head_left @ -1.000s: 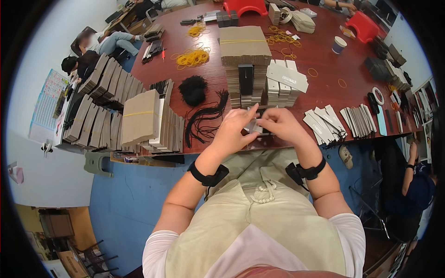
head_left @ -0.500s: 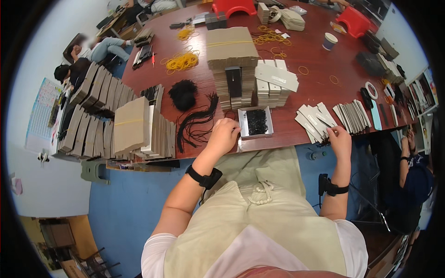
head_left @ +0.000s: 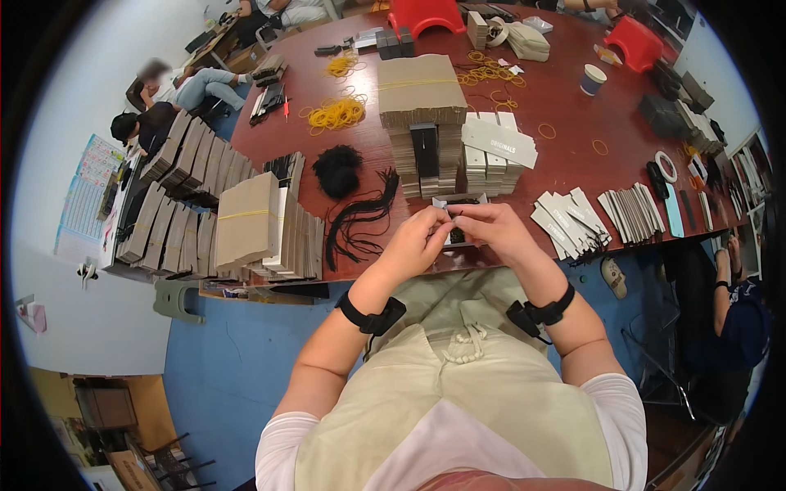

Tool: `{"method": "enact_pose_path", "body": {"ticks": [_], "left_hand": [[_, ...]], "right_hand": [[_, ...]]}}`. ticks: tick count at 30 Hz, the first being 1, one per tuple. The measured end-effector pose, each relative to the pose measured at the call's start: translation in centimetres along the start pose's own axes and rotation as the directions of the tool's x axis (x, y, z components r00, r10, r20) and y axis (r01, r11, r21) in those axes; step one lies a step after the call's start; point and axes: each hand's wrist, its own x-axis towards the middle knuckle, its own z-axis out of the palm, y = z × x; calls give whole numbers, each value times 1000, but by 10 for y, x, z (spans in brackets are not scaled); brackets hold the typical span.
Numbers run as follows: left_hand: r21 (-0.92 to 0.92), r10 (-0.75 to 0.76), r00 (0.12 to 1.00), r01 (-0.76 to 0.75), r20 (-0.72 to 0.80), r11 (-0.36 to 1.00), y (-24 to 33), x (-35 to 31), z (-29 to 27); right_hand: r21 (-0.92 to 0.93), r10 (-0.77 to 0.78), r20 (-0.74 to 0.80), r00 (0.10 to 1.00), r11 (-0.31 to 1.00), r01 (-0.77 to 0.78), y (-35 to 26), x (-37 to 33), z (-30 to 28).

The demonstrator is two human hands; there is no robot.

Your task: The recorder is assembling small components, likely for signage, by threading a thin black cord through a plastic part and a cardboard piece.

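Observation:
My left hand [head_left: 416,240] and my right hand [head_left: 501,231] meet fingertip to fingertip above a small white box [head_left: 484,197] at the table's front edge. Both are closed in a pinch; anything between the fingers is too small to make out. Tiny black pieces [head_left: 457,235] show in the box, mostly covered by my hands. To the right lies a fanned pile of white card tags [head_left: 566,221] with dark ends. Left of my hands, a bundle of loose black cords [head_left: 360,219] stretches across the wood, beside a black fuzzy ball of cord [head_left: 336,170].
Behind the box rises a banded stack of grey-brown cards [head_left: 422,82], with white tags [head_left: 499,143] beside it. More banded stacks [head_left: 248,221] crowd the left. Yellow rubber bands [head_left: 336,114], a row of tags [head_left: 630,215] and a paper cup [head_left: 593,79] also occupy the table.
My right hand has left the fanned white tags and moved left to meet my left hand over the box. My left hand has shifted slightly right. The view has shifted a little.

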Motion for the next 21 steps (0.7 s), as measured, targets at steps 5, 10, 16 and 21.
{"method": "enact_pose_path", "body": {"ticks": [5,10,16,21], "left_hand": [[-106,-106,993,101,-50,989,-5,-8,-11],[-373,-239,970,242,54,896,-46,-34,-49],[-947,-515,816,-116,-263,301,-26,-24,-73],[-971,10,996,-89,-94,-222,-38,-14,-79]], "right_hand": [[291,-38,43,998,956,24,14,27,3],[741,-318,-65,946,620,259,7,33,-39],[719,-216,-207,954,628,298,21,25,-74],[323,-76,-134,988,939,116,25,20,-28]]}}
